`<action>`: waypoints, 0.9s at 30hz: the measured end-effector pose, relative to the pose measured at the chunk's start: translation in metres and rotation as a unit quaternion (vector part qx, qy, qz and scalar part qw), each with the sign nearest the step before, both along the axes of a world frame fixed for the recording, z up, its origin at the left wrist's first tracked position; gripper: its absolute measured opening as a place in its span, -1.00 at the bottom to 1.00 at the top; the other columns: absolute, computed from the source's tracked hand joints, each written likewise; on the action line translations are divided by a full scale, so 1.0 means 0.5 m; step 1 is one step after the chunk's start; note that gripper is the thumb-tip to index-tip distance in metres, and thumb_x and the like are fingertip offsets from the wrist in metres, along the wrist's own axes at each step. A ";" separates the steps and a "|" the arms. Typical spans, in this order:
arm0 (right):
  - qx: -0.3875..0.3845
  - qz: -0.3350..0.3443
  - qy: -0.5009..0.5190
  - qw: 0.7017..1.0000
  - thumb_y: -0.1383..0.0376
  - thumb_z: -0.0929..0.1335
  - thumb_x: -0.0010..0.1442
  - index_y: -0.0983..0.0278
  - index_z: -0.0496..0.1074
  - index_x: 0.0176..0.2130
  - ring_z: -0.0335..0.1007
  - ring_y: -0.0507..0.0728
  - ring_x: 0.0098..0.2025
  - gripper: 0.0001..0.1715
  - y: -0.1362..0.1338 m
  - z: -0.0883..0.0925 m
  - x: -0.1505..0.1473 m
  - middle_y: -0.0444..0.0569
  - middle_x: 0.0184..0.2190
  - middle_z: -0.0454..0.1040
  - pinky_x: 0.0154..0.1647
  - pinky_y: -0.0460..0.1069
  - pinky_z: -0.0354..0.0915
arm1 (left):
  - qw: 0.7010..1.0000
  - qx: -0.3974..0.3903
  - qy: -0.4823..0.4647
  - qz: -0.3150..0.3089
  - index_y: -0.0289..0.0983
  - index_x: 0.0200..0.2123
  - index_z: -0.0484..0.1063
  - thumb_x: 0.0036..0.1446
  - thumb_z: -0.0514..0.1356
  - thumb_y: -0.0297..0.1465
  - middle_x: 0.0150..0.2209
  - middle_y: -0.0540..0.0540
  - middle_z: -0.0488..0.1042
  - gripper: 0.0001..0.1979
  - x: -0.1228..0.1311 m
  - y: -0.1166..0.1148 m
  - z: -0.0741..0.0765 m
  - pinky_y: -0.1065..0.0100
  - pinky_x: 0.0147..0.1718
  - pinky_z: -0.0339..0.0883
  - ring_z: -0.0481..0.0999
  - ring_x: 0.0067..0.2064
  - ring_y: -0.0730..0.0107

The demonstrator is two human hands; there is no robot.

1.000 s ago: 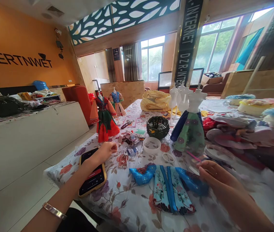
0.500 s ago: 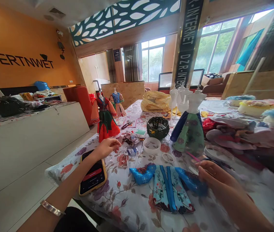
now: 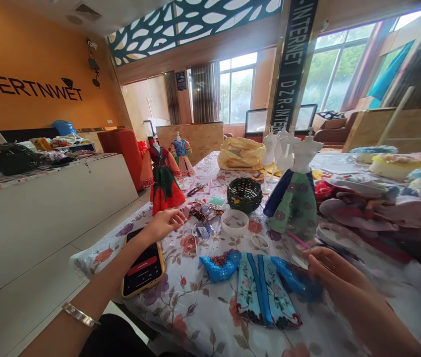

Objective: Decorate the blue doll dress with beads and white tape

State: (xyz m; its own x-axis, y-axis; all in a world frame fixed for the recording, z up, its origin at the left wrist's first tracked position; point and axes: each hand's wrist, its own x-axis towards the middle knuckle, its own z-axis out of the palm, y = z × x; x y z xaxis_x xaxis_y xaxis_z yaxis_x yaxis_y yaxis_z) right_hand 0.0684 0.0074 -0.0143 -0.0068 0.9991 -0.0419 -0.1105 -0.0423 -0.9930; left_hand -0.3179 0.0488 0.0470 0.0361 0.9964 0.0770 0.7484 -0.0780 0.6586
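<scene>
Blue doll jacket [image 3: 260, 287] lies flat near the table [image 3: 203, 317] front edge, between my hands. My right hand [image 3: 331, 270] touches its right sleeve, grip pinched on a thin pink stick [image 3: 299, 241]. My left hand [image 3: 165, 223] hovers loosely curled, holding nothing, near the left edge, above small packets [image 3: 199, 228], just beyond the phone [image 3: 143, 267].

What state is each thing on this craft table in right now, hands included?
Left hand: fingers curled, reaching over small packets.
Right hand: pinching a thin pink tool.
Phone: screen lit, lying flat.
Blue doll robe: spread flat, sleeves out.
Green-skirted mannequin: upright, top bare.
Red-dressed mannequin: upright, fully dressed.
Dark basket: upright; contents unclear.
White round tub: open.
</scene>
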 end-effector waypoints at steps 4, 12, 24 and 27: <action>-0.005 -0.002 -0.015 1.000 -0.02 0.43 0.03 0.09 0.43 -0.30 0.13 0.03 -0.37 -0.69 0.000 -0.002 0.003 -0.24 -0.48 0.31 -0.42 -0.20 0.11 | 1.000 -0.008 0.019 -0.017 -0.30 -0.33 0.44 -0.15 0.20 -0.38 -0.38 -0.09 0.56 -0.76 -0.003 -0.001 -0.004 0.33 -0.39 0.43 0.55 -0.38 0.30; -0.017 0.004 0.004 1.000 0.00 0.43 0.05 0.08 0.40 -0.28 0.12 0.02 -0.35 -0.70 0.002 -0.009 0.007 -0.26 -0.46 0.31 -0.40 -0.21 0.10 | 0.996 0.002 0.080 -0.040 -0.26 -0.32 0.47 -0.11 0.05 -0.51 -0.26 -0.08 0.58 -0.73 -0.003 -0.011 -0.003 0.35 -0.24 0.40 0.57 -0.24 0.29; 0.003 -0.002 0.011 1.000 -0.01 0.45 0.00 0.10 0.41 -0.32 0.13 0.02 -0.37 -0.68 0.001 -0.007 0.004 -0.27 -0.47 0.34 -0.39 -0.21 0.11 | 0.977 -0.039 0.203 -0.045 -0.29 -0.51 0.49 -0.19 0.23 -0.44 -0.50 -0.02 0.48 -0.92 -0.026 -0.040 -0.001 0.41 -0.41 0.25 0.44 -0.41 0.34; 0.012 0.001 0.008 1.000 -0.01 0.44 0.01 0.10 0.41 -0.31 0.13 0.02 -0.36 -0.68 0.000 -0.005 0.003 -0.27 -0.45 0.34 -0.39 -0.21 0.11 | 0.973 -0.040 0.219 -0.054 -0.28 -0.54 0.48 -0.13 0.21 -0.44 -0.50 -0.01 0.47 -0.95 -0.031 -0.043 -0.010 0.41 -0.39 0.23 0.42 -0.40 0.35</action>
State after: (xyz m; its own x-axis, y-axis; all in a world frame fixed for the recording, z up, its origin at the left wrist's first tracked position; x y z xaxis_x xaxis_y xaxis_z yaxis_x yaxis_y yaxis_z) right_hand 0.0699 0.0076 -0.0171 -0.0094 0.9998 -0.0171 -0.1258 -0.0182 -0.9919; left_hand -0.3332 0.0271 0.0419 0.1530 0.9871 -0.0466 0.9491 -0.1336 0.2854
